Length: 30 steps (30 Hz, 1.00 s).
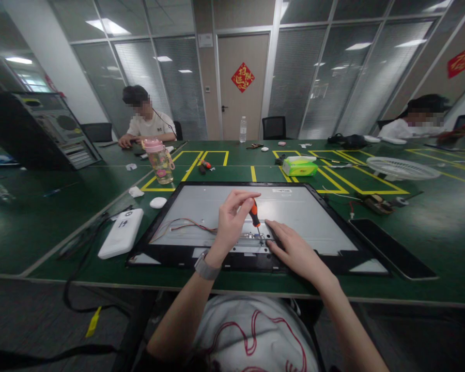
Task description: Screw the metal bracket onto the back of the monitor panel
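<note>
White device (121,233) on table (58,258), left of panel (201,204). Panel lies flat beneath both hands. Wires (189,223) run toward left hand (231,214), which grips screwdriver (254,211), tip down on panel; seating too small to tell. Right hand (294,247) just beside, unclenched, resting on panel. Phone (391,248) furthest right.

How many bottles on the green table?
2: a pink-lidded transparent bottle left, beyond the black-framed grey panel; a clear plastic bottle farther back. More may be hidden.
</note>
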### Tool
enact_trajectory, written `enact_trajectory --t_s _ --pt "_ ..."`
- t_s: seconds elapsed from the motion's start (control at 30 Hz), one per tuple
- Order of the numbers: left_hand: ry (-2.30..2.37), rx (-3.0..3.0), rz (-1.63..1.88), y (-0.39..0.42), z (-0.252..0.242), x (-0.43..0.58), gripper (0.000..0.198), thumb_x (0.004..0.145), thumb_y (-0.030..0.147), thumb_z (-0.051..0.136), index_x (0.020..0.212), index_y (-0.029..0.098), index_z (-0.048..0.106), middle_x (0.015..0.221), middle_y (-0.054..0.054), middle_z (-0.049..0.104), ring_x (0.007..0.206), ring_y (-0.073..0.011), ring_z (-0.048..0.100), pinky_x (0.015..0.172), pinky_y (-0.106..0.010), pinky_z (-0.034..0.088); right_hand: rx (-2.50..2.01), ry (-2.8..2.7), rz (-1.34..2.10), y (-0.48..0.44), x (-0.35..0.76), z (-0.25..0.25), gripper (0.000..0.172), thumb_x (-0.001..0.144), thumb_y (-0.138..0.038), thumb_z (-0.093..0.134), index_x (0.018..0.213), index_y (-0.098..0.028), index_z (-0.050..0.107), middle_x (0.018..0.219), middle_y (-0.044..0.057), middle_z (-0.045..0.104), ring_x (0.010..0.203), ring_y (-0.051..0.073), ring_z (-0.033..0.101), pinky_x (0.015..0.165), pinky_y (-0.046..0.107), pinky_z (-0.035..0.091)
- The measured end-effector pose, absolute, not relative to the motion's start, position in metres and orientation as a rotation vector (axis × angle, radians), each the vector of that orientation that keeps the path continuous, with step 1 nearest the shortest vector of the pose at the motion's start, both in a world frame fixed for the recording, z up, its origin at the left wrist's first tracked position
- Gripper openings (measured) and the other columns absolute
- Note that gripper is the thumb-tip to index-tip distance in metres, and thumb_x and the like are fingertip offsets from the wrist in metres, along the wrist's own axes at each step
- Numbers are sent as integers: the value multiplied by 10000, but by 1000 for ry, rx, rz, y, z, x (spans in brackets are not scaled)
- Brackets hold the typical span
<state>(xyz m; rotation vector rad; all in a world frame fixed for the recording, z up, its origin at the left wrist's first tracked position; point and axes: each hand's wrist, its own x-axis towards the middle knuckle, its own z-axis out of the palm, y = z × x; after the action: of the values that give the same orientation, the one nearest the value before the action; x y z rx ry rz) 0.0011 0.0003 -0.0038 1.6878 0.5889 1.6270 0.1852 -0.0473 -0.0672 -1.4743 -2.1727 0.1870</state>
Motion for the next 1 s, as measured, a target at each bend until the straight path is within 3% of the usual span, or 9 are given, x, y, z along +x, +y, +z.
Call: enact_trajectory --t_s 0.17,0.43,0.6,0.73,0.9,1.0 --pt "511 1639 1539 1 -7 2 267 925 267 503 1105 202 689 979 -65 690 986 -176 641 902 -307 477 -1474 -2175 181 -47 185 -67 488 928 -313 446 1403 -202 422 1345 130 551 1255 282 501 1064 485 400" --pt "570 1716 1637 1 -5 2 132 827 243 651 921 232 743 882 -35 602 855 -142 597 782 -260 493 -1477 -2187 179 -48 185 -66 479 938 -317 442 1395 -174 421 1358 139 538 1265 273 490 1076 476 390" --pt "534 1670 1573 0 -5 1 260 916 242 492 1038 220 721 1040 -65 674 972 -173 629 887 -301 476 -1486 -2197 175 -48 185 -67 486 945 -322 434 1401 -157 414 1370 140 528 1275 267 478 1094 462 372" --pt "511 1595 1529 0 -6 2 253 907 260 527 1091 200 690 1016 -78 710 960 -176 651 868 -305 490 -1502 -2198 176 -48 185 -68 494 945 -322 434 1406 -144 409 1372 148 524 1278 273 473 1092 465 372" --pt "534 1664 1611 0 -5 3 158 818 233 662 957 210 733 914 -43 644 858 -134 615 789 -249 491 -1483 -2196 177 -47 185 -67 492 939 -311 445 1397 -133 419 1357 152 538 1261 275 488 1089 464 377" --pt "555 1695 1637 1 -5 1 150 836 242 632 926 214 750 920 -43 613 864 -136 598 778 -244 487 -1483 -2193 175 -47 185 -67 487 937 -308 448 1397 -152 419 1359 142 539 1261 272 490 1087 464 378"
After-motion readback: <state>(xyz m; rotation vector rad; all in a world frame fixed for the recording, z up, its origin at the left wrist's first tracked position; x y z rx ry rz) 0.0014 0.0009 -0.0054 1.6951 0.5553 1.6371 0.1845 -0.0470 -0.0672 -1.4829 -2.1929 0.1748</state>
